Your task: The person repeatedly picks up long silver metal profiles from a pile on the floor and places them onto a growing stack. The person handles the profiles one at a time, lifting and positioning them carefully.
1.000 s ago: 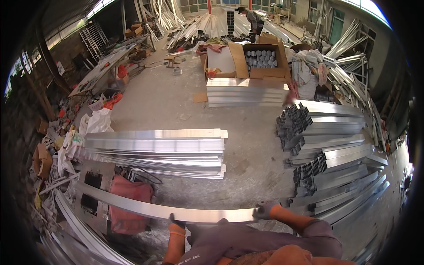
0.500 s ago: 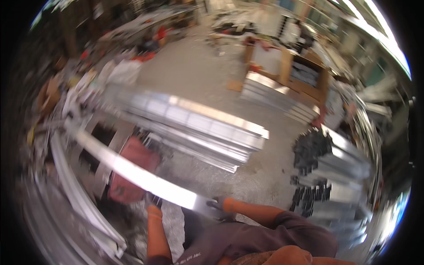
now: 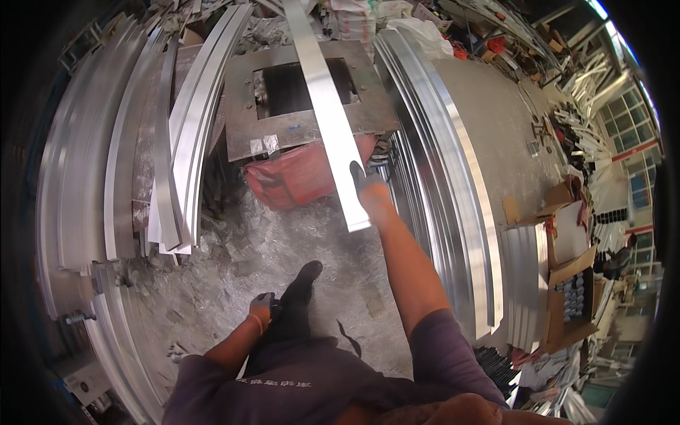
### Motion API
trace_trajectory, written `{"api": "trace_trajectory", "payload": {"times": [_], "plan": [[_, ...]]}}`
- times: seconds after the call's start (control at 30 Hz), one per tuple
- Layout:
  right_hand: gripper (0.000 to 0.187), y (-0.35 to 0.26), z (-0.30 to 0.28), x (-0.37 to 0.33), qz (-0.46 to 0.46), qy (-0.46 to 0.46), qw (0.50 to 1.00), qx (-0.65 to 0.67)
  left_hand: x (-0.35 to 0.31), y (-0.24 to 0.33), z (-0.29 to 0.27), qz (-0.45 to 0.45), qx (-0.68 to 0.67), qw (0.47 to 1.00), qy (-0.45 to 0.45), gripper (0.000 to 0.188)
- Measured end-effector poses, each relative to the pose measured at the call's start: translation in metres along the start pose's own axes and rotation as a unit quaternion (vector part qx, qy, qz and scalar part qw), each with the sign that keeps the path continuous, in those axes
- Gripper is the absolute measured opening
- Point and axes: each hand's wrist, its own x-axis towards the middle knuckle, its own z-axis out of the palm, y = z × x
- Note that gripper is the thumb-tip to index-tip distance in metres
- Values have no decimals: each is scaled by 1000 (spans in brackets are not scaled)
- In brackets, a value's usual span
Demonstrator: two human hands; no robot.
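A long, flat silver metal profile (image 3: pixel 329 117) stretches away from me above a steel frame (image 3: pixel 244 145) with a dark rectangular opening. My right hand (image 3: pixel 365 183), in a dark-fingered glove, is closed on the profile's right edge near its close end. Whether the profile touches the frame I cannot tell. Lower down, beside my leg, is my gloved left hand (image 3: pixel 263 306); its fingers are loosely apart and nothing shows in them. Red sheeting (image 3: pixel 290 177) hangs at the frame's front, below the profile.
Long metal profiles (image 3: pixel 191 134) lie to the left, and another stack (image 3: pixel 453 177) runs along the right. Cardboard boxes (image 3: pixel 570 301) stand farther right beside shorter bundled profiles (image 3: pixel 525 283). Scraps and crumpled film (image 3: pixel 234 248) litter the floor.
My view and body have turned left, toward the steel frame. My left hand has come off the profile and dropped beside my leg, while my right hand now grips its edge.
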Motion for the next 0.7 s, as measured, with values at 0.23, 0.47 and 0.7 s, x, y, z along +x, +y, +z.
{"api": "trace_trajectory", "payload": {"times": [0.23,0.47,0.7], "plan": [[85,39,13,25,21,73,997,22,25,131,125,30,-79,996,-24,31],[77,151,42,-145,33,18,996,87,60,260,247,134,-37,986,-88,39],[52,313,81,-387,134,6,988,81,73,326,309,111,-4,984,-142,62]]}}
